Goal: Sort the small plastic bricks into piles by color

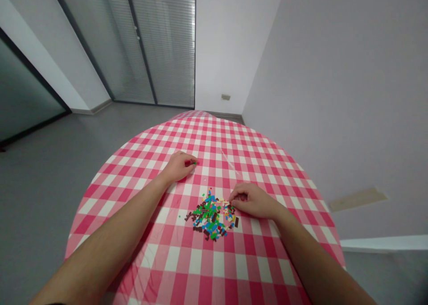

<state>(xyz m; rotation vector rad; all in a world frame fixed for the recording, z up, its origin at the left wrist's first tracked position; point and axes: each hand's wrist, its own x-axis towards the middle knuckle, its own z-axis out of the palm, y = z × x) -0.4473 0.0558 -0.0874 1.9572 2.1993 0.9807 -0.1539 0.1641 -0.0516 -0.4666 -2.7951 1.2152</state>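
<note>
A loose pile of small toy building bricks (211, 218) in green, blue, brown, white, red and yellow lies on the checked tablecloth (180, 256). Beyond the pile, to its upper left, my left hand (180, 166) pinches a small green brick (195, 163) between thumb and fingers, close to the cloth. My right hand (252, 200) rests at the pile's right edge, its thumb and fingertips closed together among the outer bricks. Whatever those fingertips hold, if anything, is too small to make out.
The round table's far edge (197, 113) faces a glass partition with blinds (167, 42). A plain wall (351, 95) runs along the right side. A few stray bricks lie around the pile, including a green one (179, 216) on its left.
</note>
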